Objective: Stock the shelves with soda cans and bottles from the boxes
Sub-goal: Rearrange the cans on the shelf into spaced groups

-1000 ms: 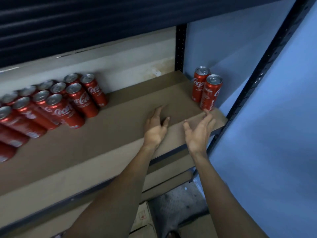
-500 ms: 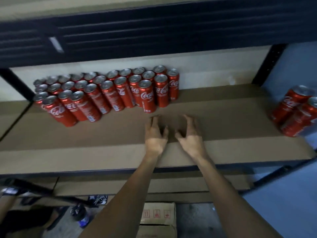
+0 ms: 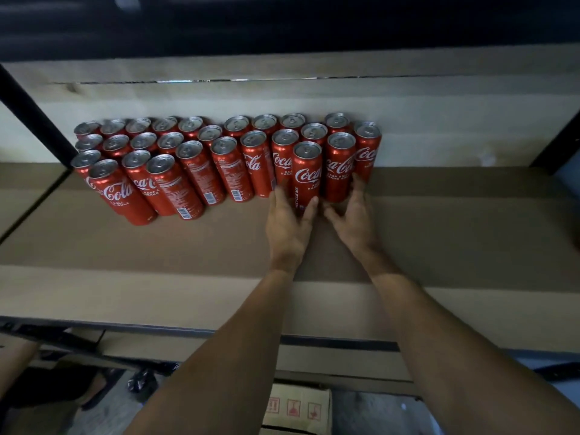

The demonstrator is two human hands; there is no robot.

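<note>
On the head camera I see a block of red soda cans point(image 3: 194, 171) standing upright in rows on the brown shelf point(image 3: 455, 240). It sits toward the back and left of centre, close to the pale back wall. One front can point(image 3: 307, 175) stands a little ahead of the block's right end.

My left hand point(image 3: 287, 224) is spread at the base of that can. Its straight fingers point(image 3: 277, 196) lie along the can's left side and the thumb reaches across its lower front.

My right hand point(image 3: 354, 218) is spread as well. Its fingertips touch the foot of the neighbouring can point(image 3: 339, 171), and its thumb points toward the front can. Neither hand is lifting anything.

Below the shelf's front edge, between my forearms, a cardboard box point(image 3: 298, 409) with red handling symbols sits on the floor.
</note>
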